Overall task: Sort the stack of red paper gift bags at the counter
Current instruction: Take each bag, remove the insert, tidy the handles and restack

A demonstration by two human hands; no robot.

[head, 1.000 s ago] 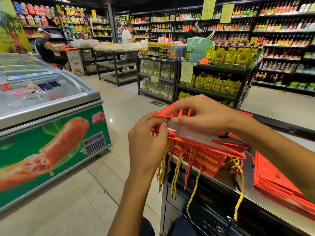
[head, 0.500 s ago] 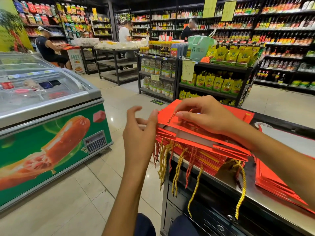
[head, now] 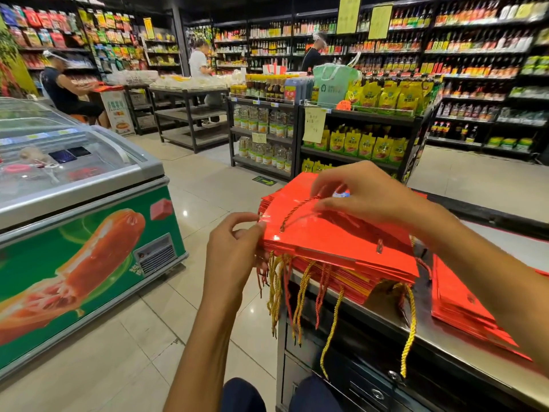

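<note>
A stack of flat red paper gift bags (head: 326, 245) lies on the left end of a steel counter (head: 463, 349). Gold and red cord handles (head: 300, 295) hang over the counter's edge. My left hand (head: 234, 251) pinches the near left corner of the top bags. My right hand (head: 365, 197) hovers over the top bag with curled fingers, pinching its cord handle (head: 297, 209). A second, lower pile of red bags (head: 457, 298) lies to the right, partly hidden by my right forearm.
A chest freezer (head: 89, 233) with a sausage picture stands to the left across a tiled aisle. Shelf racks of jars and yellow pouches (head: 362, 144) stand beyond the counter. Three people are at the back near the shelves. Drawers (head: 377, 391) sit under the counter.
My left hand closed its fingers onto the corner of the top bags. My right hand lifted off the stack and now holds a cord handle. The top bag lies flatter.
</note>
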